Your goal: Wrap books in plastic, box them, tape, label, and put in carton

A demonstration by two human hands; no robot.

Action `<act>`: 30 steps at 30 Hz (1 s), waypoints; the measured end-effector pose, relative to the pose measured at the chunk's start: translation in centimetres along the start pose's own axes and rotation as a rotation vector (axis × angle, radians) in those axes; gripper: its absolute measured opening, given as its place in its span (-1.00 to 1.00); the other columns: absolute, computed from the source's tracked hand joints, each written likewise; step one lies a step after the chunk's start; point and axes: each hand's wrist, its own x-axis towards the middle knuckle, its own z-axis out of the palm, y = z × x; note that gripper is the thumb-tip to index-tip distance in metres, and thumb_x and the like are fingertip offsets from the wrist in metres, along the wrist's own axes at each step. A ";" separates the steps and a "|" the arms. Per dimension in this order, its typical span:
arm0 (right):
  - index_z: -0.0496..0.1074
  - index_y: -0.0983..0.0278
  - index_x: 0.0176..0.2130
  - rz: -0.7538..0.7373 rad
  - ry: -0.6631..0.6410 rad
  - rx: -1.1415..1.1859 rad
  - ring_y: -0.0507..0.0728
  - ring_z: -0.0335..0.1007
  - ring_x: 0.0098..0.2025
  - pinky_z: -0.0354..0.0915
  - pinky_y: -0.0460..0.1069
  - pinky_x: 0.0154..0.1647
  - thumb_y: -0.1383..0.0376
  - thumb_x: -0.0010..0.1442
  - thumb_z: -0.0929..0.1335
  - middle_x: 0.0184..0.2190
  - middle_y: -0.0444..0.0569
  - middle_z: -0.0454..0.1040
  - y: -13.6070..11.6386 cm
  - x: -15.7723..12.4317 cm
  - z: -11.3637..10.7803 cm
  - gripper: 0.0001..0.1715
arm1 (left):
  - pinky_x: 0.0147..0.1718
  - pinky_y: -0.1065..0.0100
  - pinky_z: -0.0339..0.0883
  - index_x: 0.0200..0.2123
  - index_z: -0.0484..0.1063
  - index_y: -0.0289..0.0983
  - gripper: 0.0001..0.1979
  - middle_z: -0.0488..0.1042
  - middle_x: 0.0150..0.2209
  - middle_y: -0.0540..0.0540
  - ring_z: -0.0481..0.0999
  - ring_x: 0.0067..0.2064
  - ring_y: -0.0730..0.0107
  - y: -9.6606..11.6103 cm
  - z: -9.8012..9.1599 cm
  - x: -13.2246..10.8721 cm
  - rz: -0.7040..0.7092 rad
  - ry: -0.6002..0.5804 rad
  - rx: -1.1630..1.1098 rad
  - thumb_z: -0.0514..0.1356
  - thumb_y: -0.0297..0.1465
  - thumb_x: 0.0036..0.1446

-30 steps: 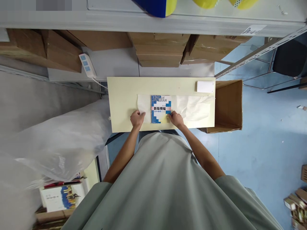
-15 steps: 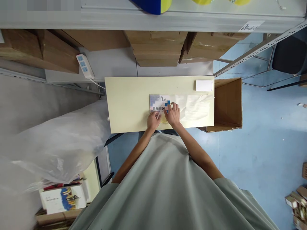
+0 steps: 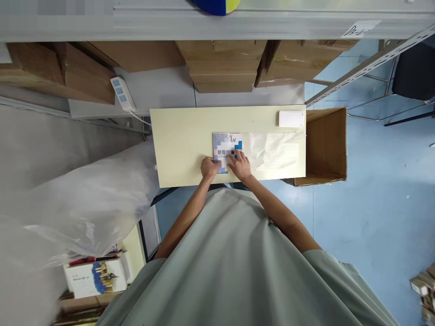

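Observation:
A thin book [image 3: 224, 140] with a white, grey and blue cover and dark printed lettering lies flat on a pale yellow board. My left hand [image 3: 209, 168] grips its lower left edge, thumb on the cover and the other fingers curled by the side. Across the lower right of the cover rests my right hand [image 3: 240, 166], its fingers apart and partly bent. A wrinkled clear plastic sheet [image 3: 272, 151] stretches from the book's right side over the board; its exact join with the book cannot be made out.
The yellow board [image 3: 180, 145] carries a small white box [image 3: 291, 118] at its far right. An open cardboard box [image 3: 326, 147] stands beyond its right edge. Behind are cartons [image 3: 222, 68] and a power strip [image 3: 122, 94]. A large plastic bag [image 3: 91, 194] bulges at left.
My left hand has shifted left to the book's edge, and my right hand has moved slightly down and left. More of the lower cover shows, where yellow was visible before.

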 end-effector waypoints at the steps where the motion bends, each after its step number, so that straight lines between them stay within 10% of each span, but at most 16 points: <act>1: 0.49 0.24 0.40 -0.002 0.009 0.002 0.45 0.14 0.55 0.39 0.30 0.42 0.27 0.53 0.42 0.53 0.29 0.29 0.1 0.1 -0.1 -0.48 | 0.08 0.07 0.44 -0.29 0.46 -0.19 -0.79 0.68 -0.11 -0.31 0.66 0.00 -0.04 0.3 -0.3 0.0 -0.007 -0.021 0.006 0.45 -0.36 0.23; 10: 0.63 0.27 0.05 0.023 0.023 0.433 0.24 0.56 0.09 0.48 0.09 0.17 0.22 0.60 0.26 0.09 0.17 0.57 1.8 0.0 -2.4 -0.62 | -0.24 0.29 0.33 -0.38 0.25 -0.11 -0.67 0.56 -0.38 0.00 0.58 -0.28 0.22 4.3 -0.7 -4.7 0.311 -0.092 0.020 0.41 -0.40 0.15; 17: 0.40 0.18 -0.33 0.243 -0.004 0.765 0.13 0.44 -0.26 0.31 -0.03 -0.18 -0.07 0.35 0.41 -0.33 -0.13 0.55 3.5 -0.1 -5.8 -0.58 | -0.27 0.28 0.35 -0.37 0.33 -0.14 -0.69 0.56 -0.38 -0.04 0.60 -0.29 0.19 7.5 1.3 -7.1 0.453 -0.181 -0.093 0.46 -0.36 0.15; 21: 0.27 0.15 -0.45 0.332 0.026 0.853 0.11 0.27 -0.36 0.18 -0.01 -0.31 0.08 0.33 0.31 -0.49 -0.16 0.36 5.6 0.1 -6.3 -0.65 | -0.15 0.27 0.50 -0.26 0.44 -0.16 -0.76 0.65 -0.22 -0.08 0.65 -0.18 0.22 7.3 2.5 -6.6 0.527 -0.322 -0.258 0.47 -0.31 0.20; 30: 0.26 0.14 -0.39 0.487 0.006 0.683 0.16 0.32 -0.31 0.20 0.00 -0.27 0.15 0.41 0.30 -0.43 -0.10 0.39 12.6 -1.2 -6.3 -0.69 | 0.13 0.08 0.56 0.03 0.52 -0.20 -0.72 0.60 0.14 -0.26 0.69 0.01 0.11 5.7 5.2 -1.8 0.346 -0.221 -0.159 0.38 -0.45 0.27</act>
